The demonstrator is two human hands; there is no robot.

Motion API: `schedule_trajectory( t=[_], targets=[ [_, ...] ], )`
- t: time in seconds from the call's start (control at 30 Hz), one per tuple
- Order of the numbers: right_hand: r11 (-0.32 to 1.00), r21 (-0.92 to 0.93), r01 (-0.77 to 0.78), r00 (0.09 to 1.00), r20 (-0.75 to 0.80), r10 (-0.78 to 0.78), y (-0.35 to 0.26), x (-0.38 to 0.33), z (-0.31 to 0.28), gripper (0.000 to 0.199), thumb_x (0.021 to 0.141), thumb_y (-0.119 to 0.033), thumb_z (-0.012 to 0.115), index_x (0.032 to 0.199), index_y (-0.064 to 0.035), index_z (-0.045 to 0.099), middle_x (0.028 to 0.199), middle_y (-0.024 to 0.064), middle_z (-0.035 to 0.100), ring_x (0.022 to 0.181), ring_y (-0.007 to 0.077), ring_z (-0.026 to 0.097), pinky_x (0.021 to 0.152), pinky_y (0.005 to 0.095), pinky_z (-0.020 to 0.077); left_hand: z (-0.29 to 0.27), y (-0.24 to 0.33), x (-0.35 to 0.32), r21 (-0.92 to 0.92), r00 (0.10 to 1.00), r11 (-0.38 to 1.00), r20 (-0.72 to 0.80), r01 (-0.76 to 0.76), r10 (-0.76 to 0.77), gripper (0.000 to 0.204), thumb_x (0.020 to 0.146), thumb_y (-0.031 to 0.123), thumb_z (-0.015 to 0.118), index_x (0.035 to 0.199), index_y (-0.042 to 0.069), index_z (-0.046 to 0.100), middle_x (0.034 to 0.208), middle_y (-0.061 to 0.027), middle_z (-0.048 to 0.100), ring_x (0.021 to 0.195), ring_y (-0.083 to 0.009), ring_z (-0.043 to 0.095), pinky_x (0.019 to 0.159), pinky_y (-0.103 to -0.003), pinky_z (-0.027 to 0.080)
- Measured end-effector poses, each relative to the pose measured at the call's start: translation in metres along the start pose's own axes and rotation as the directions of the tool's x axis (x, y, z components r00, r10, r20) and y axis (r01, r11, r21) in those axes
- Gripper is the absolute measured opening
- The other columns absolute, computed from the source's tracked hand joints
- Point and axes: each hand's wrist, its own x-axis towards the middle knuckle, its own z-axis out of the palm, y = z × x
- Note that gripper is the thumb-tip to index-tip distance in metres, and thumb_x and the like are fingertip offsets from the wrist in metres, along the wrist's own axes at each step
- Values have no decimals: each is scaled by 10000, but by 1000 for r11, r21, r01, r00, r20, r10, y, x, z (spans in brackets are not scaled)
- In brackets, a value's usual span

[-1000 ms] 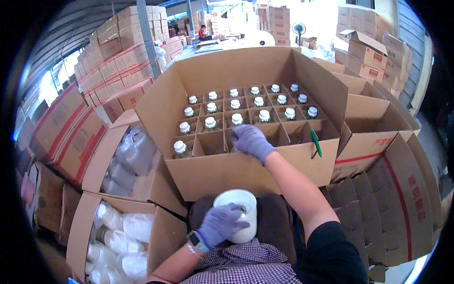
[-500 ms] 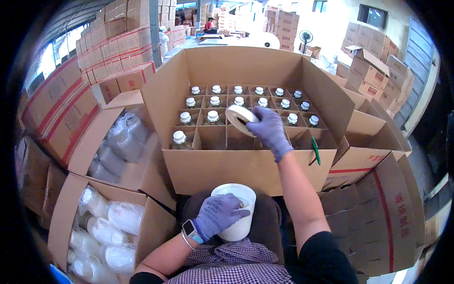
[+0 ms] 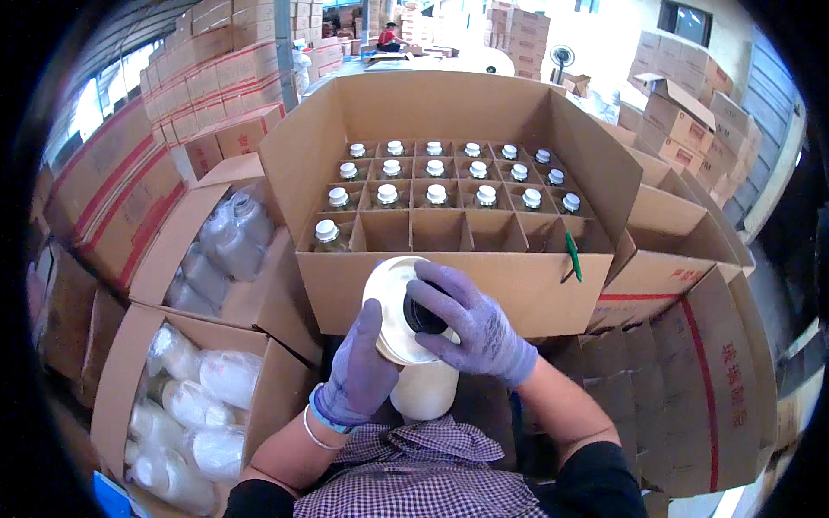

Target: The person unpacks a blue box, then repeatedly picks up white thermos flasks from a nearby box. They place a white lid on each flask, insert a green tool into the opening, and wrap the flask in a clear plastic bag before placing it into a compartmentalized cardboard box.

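Note:
Over a white plastic tub (image 3: 425, 393) between my legs, both gloved hands hold a white ring-shaped roll (image 3: 387, 289) with a dark middle. My left hand (image 3: 356, 371) grips its near left edge, thumb up along the rim. My right hand (image 3: 479, 332) curls over its right side, fingers at the dark middle. The tub's opening is mostly hidden beneath the roll. Just beyond stands an open cardboard box (image 3: 449, 293) with dividers. White-capped clear bottles (image 3: 328, 233) fill its far rows, and one sits at the left of the nearest row.
A green pen-like thing (image 3: 573, 256) sticks up at the box's near right edge. On the left, open cartons hold plastic-wrapped white items (image 3: 229, 375) and clear-wrapped containers (image 3: 233, 233). A divided carton (image 3: 678, 220) and an open flap (image 3: 734, 380) flank the right. A person (image 3: 389, 39) sits far back.
My right hand has brought the roll from above the divided box down toward me. My left hand has come out of the tub and taken hold of the roll's edge.

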Motion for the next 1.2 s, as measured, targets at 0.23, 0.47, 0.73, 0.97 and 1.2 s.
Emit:
schedule_trajectory(
  t=[0.23,0.47,0.73,0.97,1.2],
  targets=[
    [961,179,-212,898,-351,264,11,-25,48,512,897,-300,664,1320,-63,499,1137,211,629,938,385,669,788,419,540,-9,-27,0,851,763,-23,483,-525,429,797,949,412,651,1546,22,295,1565,-217,341,1459,-331,324,1201,-492,240],
    [985,33,-171,961,-217,174,-19,-5,19,468,806,-293,734,1191,-73,584,996,162,669,875,351,691,722,427,555,8,10,-5,580,972,785,65,-219,224,780,940,479,631,1516,49,327,1488,-179,426,1377,-329,430,1154,-445,355],
    [942,142,-303,916,-230,330,-12,-3,26,504,847,-351,729,1242,-76,578,1099,151,676,953,344,685,805,401,557,11,16,-9,858,987,504,24,-102,158,733,877,453,692,1463,92,440,1513,-184,407,1402,-388,388,1170,-543,286],
    [863,473,-179,962,-101,254,39,-19,58,424,914,-235,643,1289,-52,569,1217,187,649,1107,324,656,928,398,541,1,-5,15,810,749,-210,586,-548,308,656,745,295,836,1303,68,576,1457,-224,476,1350,-461,448,1117,-535,379],
    [786,106,-609,793,64,606,48,-30,31,372,852,-171,701,1194,-41,633,1192,209,628,1132,379,612,984,459,495,-52,-27,9,736,924,564,240,-374,298,666,798,531,776,1182,-9,702,1249,-207,668,1205,-363,627,1030,-426,481]
  ],
)
